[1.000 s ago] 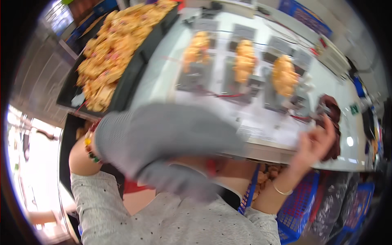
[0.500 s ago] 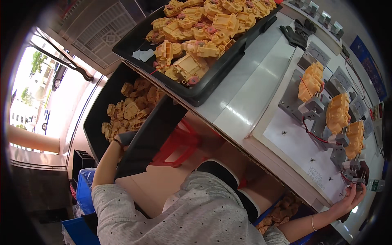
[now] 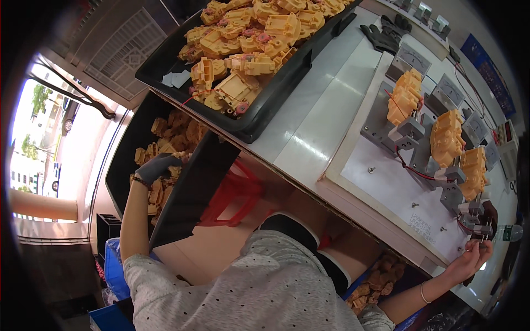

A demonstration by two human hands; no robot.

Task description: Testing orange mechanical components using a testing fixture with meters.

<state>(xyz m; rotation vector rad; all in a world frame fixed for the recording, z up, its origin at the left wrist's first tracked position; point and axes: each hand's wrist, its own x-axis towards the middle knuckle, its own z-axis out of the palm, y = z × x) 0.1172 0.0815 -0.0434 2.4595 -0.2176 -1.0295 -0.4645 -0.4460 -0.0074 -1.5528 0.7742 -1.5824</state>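
My left hand, in a grey glove, reaches into a black bin of yellow plastic housings. Its fingers curl over one yellow housing at the top of the pile; part of the grip is hidden. Far to the right, my bare right hand has its fingertips closed at a small grey fixture block with thin metal pins. Beside that block, three yellow housings with red wires sit in a row of grey fixtures on a white board.
A large black tray heaped with yellow housings stands on the table's left part. Analog meters line the back of the fixtures, near dark gloves. A red stool is under the table. A plastic bottle lies at far right.
My left hand has moved up and further over the pile in the bin, out from behind its wall. My right hand stays at the end fixture, fingers slightly shifted. The whole view has shifted a little.
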